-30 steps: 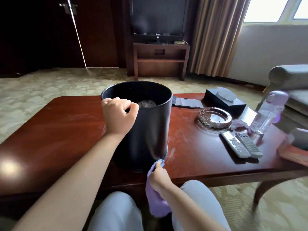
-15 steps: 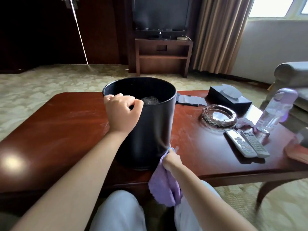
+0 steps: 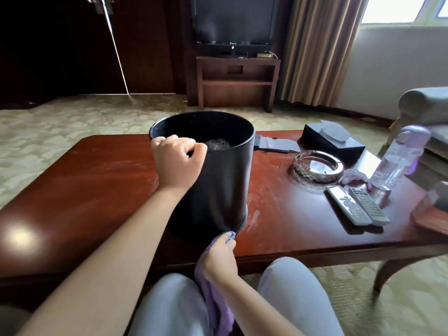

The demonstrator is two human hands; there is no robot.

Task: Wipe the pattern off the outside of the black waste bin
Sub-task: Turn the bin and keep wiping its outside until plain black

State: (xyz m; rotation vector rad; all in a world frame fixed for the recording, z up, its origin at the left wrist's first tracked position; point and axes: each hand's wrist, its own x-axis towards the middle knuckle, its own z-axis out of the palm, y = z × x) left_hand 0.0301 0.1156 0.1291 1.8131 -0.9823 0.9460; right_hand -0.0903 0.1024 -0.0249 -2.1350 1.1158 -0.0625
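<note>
Black waste bin (image 3: 218,190) stands upright near the counter's (image 3: 84,190) front edge, about midway along it. I see the left hand (image 3: 178,161) curled over its near rim, gripping it. My right hand (image 3: 219,259) pinches a purple cloth (image 3: 215,306) against the bin's base. Two remotes (image 3: 356,206) lie toward the counter's right edge.

The bin (image 3: 218,185) is coloured black and the cloth (image 3: 215,304) lilac. The table (image 3: 80,190) is finished in reddish brown.
</note>
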